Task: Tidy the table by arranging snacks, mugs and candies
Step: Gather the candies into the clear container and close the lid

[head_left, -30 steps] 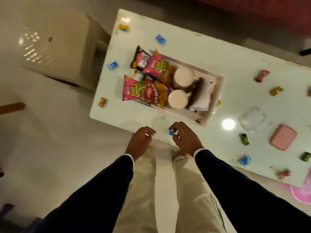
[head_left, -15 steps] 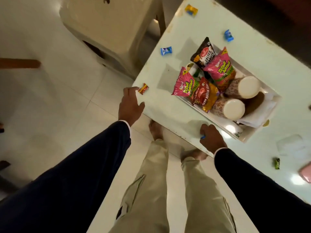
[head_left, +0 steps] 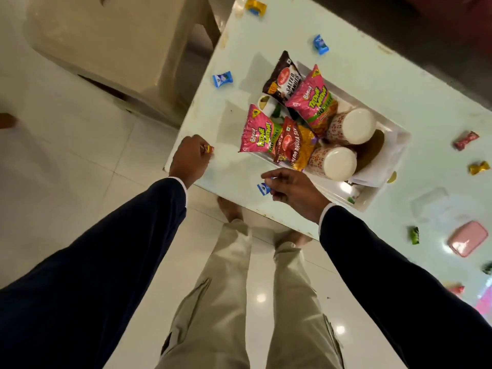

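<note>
A white tray point(head_left: 372, 202) on the pale table point(head_left: 372, 75) holds several snack packets point(head_left: 310, 102) and two upturned patterned mugs point(head_left: 351, 126). My left hand point(head_left: 190, 159) is at the table's near left corner, fingers closed on a red and yellow candy point(head_left: 209, 148). My right hand point(head_left: 292, 190) hovers by the tray's near side, pinching a blue candy point(head_left: 263, 188). Loose wrapped candies lie about the table: a blue one point(head_left: 222, 79) at the left edge, another blue one point(head_left: 320, 44) and a yellow one point(head_left: 255, 6) farther back.
A beige plastic stool point(head_left: 119, 41) stands left of the table. On the right lie a clear container point(head_left: 430, 202), a pink lid point(head_left: 467, 242), and red point(head_left: 466, 140), gold point(head_left: 478, 168) and green point(head_left: 414, 235) candies. My legs and bare feet are below the table edge.
My left hand reached left to the table corner and closed on the red and yellow candy. My right hand, holding the blue candy, lifted slightly. The view shifted left.
</note>
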`<state>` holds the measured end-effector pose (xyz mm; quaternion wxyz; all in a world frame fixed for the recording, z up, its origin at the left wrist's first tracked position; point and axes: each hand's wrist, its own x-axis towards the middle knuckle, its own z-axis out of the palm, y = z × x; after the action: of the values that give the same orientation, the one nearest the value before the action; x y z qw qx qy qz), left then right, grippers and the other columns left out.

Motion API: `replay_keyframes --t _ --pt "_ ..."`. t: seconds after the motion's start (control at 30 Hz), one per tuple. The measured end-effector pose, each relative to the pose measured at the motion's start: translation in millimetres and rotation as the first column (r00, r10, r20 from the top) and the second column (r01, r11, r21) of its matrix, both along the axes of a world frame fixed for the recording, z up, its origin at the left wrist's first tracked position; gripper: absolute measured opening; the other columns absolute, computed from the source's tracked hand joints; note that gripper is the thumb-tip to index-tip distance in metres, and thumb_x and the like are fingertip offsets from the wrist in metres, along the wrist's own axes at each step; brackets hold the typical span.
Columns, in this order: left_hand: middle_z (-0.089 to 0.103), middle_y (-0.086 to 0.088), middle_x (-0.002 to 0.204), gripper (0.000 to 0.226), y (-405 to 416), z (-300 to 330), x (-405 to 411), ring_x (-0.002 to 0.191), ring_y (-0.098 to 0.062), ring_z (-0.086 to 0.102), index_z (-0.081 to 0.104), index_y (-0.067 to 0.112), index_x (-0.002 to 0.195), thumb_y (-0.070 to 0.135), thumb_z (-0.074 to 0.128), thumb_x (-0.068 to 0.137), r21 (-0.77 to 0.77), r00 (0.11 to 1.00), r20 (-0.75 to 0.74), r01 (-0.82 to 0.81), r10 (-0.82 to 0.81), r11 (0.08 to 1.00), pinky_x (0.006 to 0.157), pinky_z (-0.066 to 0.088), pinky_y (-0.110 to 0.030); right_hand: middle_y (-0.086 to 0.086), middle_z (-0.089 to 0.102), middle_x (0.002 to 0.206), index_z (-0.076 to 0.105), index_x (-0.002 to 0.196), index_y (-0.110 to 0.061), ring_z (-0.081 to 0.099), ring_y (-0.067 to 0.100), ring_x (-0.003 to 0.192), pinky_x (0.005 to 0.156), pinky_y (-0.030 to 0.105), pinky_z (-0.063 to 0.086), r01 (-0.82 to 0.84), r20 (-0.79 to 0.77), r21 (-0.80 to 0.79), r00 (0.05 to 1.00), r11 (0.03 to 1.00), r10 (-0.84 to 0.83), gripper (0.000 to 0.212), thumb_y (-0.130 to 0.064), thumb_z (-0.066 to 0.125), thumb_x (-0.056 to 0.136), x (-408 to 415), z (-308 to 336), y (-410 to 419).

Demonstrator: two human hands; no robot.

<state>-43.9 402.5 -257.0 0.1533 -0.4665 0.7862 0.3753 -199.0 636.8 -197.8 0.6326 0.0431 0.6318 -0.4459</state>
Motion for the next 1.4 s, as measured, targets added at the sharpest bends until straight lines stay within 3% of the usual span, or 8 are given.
replay_keyframes --t 0.2,0.37,0.67,0.87,0.93,1.1,1.23,1.4 --pt "0.072 -0.003 0.076 0.02 64 38 -6 0.063 -0.003 0.067 0.063 0.01 0.078 0.011 0.084 0.077 0.348 0.994 -0.107 0.063 -0.027 0.935 0.059 0.046 -0.013 0.014 0.07 0.093 0.066 0.107 0.001 0.073 0.02 0.08 0.079 0.027 0.06 0.309 0.145 -0.05 0.943 0.95 -0.299 0.017 0.008 0.06 0.092 -7 16 44" --pt "0.074 -0.004 0.072 0.015 144 69 -53 0.061 -0.002 0.067 0.064 0.01 0.076 0.006 0.075 0.086 0.517 0.979 -0.201 0.123 -0.02 0.847 0.056 0.046 -0.012 0.0 0.072 0.088 0.064 0.097 -0.009 0.072 0.019 0.086 0.074 0.027 0.058 0.363 0.026 -0.028 0.932 0.931 -0.362 0.012 -0.002 0.07 0.089 -17 35 103" --pt "0.074 -0.007 0.08 0.009 306 100 -179 0.067 -0.019 0.069 0.068 0.017 0.088 0.023 0.068 0.094 0.577 0.932 -0.336 0.315 -0.132 0.754 0.05 0.047 -0.028 0.006 0.073 0.089 0.064 0.096 -0.008 0.068 0.015 0.079 0.064 0.025 0.051 0.586 -0.219 0.006 0.791 0.81 -0.571 0.014 -0.01 0.075 0.087 -68 61 264" --pt "0.072 -0.003 0.08 0.008 420 108 -269 0.057 -0.013 0.067 0.068 0.013 0.088 0.019 0.072 0.09 0.484 0.92 -0.339 0.351 -0.197 0.802 0.046 0.042 -0.016 0.009 0.072 0.086 0.063 0.104 0.002 0.072 0.021 0.075 0.071 0.036 0.061 0.724 -0.421 0.087 0.649 0.684 -0.634 0.018 -0.003 0.071 0.089 -121 59 370" --pt "0.073 -0.002 0.08 0.005 450 100 -297 0.056 -0.01 0.068 0.068 0.015 0.088 0.016 0.073 0.088 0.453 0.916 -0.336 0.361 -0.219 0.815 0.044 0.046 -0.022 0.016 0.07 0.095 0.062 0.101 -0.002 0.073 0.029 0.079 0.075 0.04 0.063 0.732 -0.471 0.087 0.627 0.675 -0.62 0.019 0.005 0.069 0.086 -143 49 391" --pt "0.073 -0.004 0.089 0.017 493 72 -341 0.053 -0.002 0.068 0.069 0.006 0.102 0.006 0.071 0.086 0.38 0.93 -0.286 0.329 -0.229 0.864 0.048 0.053 -0.028 0.013 0.067 0.09 0.059 0.105 -0.001 0.074 0.034 0.082 0.075 0.041 0.064 0.757 -0.497 0.098 0.599 0.646 -0.627 0.023 0.005 0.07 0.085 -186 27 405" --pt "0.067 0.0 0.112 0.037 499 60 -336 0.072 -0.012 0.074 0.062 0.022 0.12 0.006 0.07 0.088 0.439 0.95 -0.262 0.276 -0.172 0.855 0.06 0.059 -0.033 0.014 0.068 0.096 0.061 0.114 -0.002 0.075 0.029 0.082 0.073 0.035 0.064 0.768 -0.504 0.101 0.587 0.632 -0.633 0.029 0.002 0.069 0.087 -187 17 416" --pt "0.068 -0.004 0.111 0.036 467 62 -308 0.068 -0.017 0.072 0.062 0.022 0.12 0.001 0.058 0.091 0.477 0.941 -0.291 0.298 -0.171 0.827 0.056 0.05 -0.034 0.011 0.07 0.099 0.064 0.105 -0.003 0.072 0.014 0.07 0.064 0.03 0.062 0.779 -0.523 0.05 0.554 0.626 -0.647 0.015 0.0 0.059 0.092 -173 20 414"
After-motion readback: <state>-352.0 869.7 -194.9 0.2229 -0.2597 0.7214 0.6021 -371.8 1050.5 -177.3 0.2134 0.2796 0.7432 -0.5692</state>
